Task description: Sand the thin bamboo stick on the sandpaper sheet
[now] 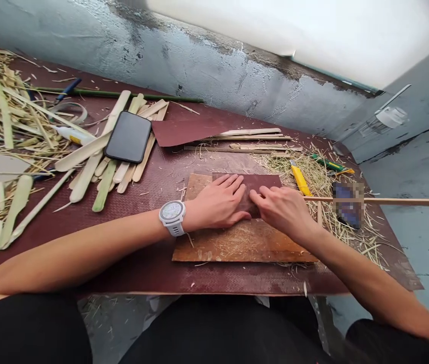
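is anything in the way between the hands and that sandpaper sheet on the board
Nothing visible. The left hand lies flat on the sandpaper sheet atop the wooden board; the right hand rests on it too, a thin stick running out from under it.

White watch (172, 216) at the wrist of my left hand (220, 202): round case, pale marked dial, white strap. Both forearms are uncovered along their visible length. Black clothing (214, 328) covers my lap and both thighs.
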{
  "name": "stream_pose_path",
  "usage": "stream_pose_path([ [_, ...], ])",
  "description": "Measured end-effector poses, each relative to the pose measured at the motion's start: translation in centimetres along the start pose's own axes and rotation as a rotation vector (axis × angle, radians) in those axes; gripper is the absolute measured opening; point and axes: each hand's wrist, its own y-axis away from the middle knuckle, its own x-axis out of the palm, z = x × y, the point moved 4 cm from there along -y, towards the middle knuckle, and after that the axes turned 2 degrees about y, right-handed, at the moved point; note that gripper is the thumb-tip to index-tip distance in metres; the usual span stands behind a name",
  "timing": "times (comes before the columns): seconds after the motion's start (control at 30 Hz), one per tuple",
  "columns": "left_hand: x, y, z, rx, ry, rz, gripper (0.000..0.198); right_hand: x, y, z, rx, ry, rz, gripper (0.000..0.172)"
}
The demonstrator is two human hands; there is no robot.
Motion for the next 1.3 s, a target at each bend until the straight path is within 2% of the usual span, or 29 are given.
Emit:
stream_pose_path([
  [0.07, 0.1, 0.0, 0.0, -0.004, -0.011, -0.001, 0.088, -0.1, 0.0, 0.2, 0.021, 0.027, -0.025, 0.021],
  [0.2, 0.1, 0.2, -0.2, 0.014, -0.021, -0.003, 0.077, -0.2, 0.4, 1.0, -0.025, 0.038, -0.096, 0.026],
  [0.33, -0.1, 0.2, -0.2, -0.006, -0.034, 0.002, 0.088, 0.1, 0.4, 0.8, 0.068, 0.053, -0.067, 0.026],
  [0.47, -0.1, 0.2, -0.2, 0.01, -0.034, 0.019, 0.074, -0.1, 0.6, 1.7, 0.039, 0.056, -0.108, 0.027],
  [0.63, 0.0, 0.2, -0.1, 0.002, -0.028, 0.026, 0.088, 0.3, 0.0, 1.4, 0.108, 0.017, -0.051, 0.029],
  [0.8, 0.1, 0.3, -0.2, 0.034, -0.041, 0.045, 0.077, 0.0, -0.4, 1.5, 0.054, 0.005, -0.045, 0.028],
  [0.97, 0.0, 0.3, -0.1, 0.013, -0.037, 0.005, 0.092, 0.1, -0.7, 0.6, 0.069, -0.005, -0.021, 0.024],
  [1.1, 0.1, 0.4, -0.2, 0.034, -0.039, 0.015, 0.077, 0.0, -0.4, 1.0, -0.037, -0.019, -0.049, 0.024],
  [1.23, 0.1, 0.4, -0.2, 0.016, -0.038, 0.004, 0.089, 0.0, -0.5, 0.6, 0.023, -0.02, -0.021, 0.023],
  [1.3, 0.1, 0.5, -0.2, 0.022, -0.046, 0.008, 0.085, -0.2, -0.6, 0.7, -0.001, -0.006, -0.022, 0.025],
])
